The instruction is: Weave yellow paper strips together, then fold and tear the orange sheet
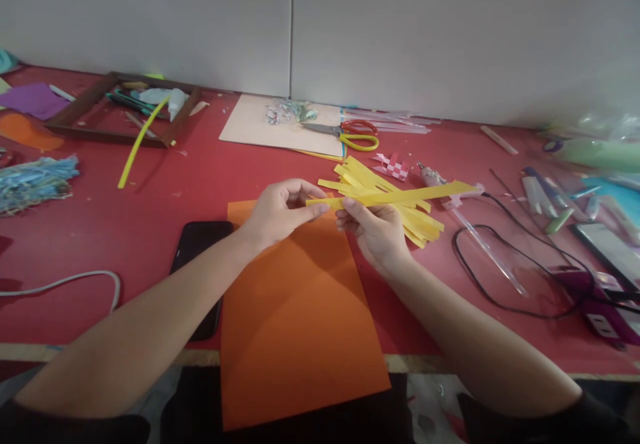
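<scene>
A long yellow paper strip is stretched between my two hands, above the far end of an orange paper sheet. My left hand pinches the strip's left end between thumb and fingers. Close beside it, my right hand grips the same strip with the thumb on top, and the rest runs off to the right. Behind my right hand lies a loose pile of yellow paper strips. The orange sheet hangs over the table's front edge. Part of each hand's fingers is hidden by the strip.
Scissors rest on a pale board. A glue gun with a black cord is at right. The phone lies partly under my left forearm. A brown wooden tray with tools stands at back left on the red table.
</scene>
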Available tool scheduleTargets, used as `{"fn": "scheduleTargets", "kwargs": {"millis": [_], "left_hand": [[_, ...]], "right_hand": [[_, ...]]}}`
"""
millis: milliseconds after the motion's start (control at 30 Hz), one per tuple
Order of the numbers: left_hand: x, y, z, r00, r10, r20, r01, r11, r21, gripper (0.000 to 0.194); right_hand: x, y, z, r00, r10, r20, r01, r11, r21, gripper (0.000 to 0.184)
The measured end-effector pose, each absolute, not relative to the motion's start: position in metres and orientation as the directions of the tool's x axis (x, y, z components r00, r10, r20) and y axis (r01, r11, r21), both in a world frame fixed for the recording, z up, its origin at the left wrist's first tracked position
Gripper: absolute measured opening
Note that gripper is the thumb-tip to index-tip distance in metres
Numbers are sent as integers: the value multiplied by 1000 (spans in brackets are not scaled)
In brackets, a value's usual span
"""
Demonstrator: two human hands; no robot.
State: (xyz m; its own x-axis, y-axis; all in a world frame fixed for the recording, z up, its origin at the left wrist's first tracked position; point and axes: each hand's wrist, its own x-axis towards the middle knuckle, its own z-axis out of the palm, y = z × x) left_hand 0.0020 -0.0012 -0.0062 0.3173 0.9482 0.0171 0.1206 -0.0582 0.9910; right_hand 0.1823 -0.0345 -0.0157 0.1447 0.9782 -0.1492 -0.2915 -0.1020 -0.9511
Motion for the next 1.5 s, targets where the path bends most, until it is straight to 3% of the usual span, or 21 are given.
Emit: {"fn": "scheduleTargets", "kwargs": {"millis": [367,533,800,967,1133,1333,1433,1500], "left_hand": [[3,-2,-3,340,940,-32,59,13,998,36],[2,0,-3,349,937,-10,166,-51,985,32],[-2,-1,-1,521,852,-51,277,-112,954,30],[-1,-5,2,526,848,-71,342,-134,930,26],[-1,-4,3,422,907,-12,253,-106,962,26],[-10,11,-2,132,991,-33,-68,42,997,28],[-7,9,-4,124,992,-15,-72,24,997,31],[-3,4,-4,201,974,101,0,-103,995,32]], "right_hand": [[184,-34,-19,149,978,-149,-268,-105,-958,29],[184,-35,-20,150,986,-79,-190,-50,-980,26],[182,-42,-19,70,997,40,-3,41,-999,20],[179,-44,-16,62,997,36,-2,36,-999,22],[187,-33,-16,166,985,-42,-157,-15,-987,28],[212,-16,-10,395,918,-33,-252,74,-965,32],[208,-20,-12,327,943,-59,-250,26,-968,32],[199,-27,-15,241,968,-70,-225,-14,-974,31]]}}
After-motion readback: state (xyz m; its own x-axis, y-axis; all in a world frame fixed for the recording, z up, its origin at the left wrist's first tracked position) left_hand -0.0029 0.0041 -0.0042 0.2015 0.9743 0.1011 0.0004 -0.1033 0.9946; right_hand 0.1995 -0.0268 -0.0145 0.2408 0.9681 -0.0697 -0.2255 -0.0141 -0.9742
